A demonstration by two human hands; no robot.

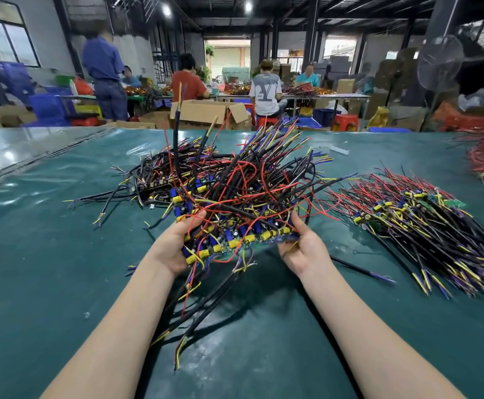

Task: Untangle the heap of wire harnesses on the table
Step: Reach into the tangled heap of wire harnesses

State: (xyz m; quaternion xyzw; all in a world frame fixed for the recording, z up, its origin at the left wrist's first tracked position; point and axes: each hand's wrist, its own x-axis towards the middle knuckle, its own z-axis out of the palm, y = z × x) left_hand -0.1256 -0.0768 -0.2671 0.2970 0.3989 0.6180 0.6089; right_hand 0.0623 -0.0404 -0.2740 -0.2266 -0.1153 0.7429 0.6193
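Gripping tangled harness heap (pixel 235 197) between both hands (pixel 174 246)

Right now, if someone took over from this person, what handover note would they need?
Left hand: gripping the left end of a lifted clump of harnesses.
Right hand: gripping its right end.
The clump is raised over the green table, with wires hanging below; it looks still tangled with the heap behind.
Done: a combed-out pile lies to the right.
Left: work the clump free, lay it out, then the remaining heap.
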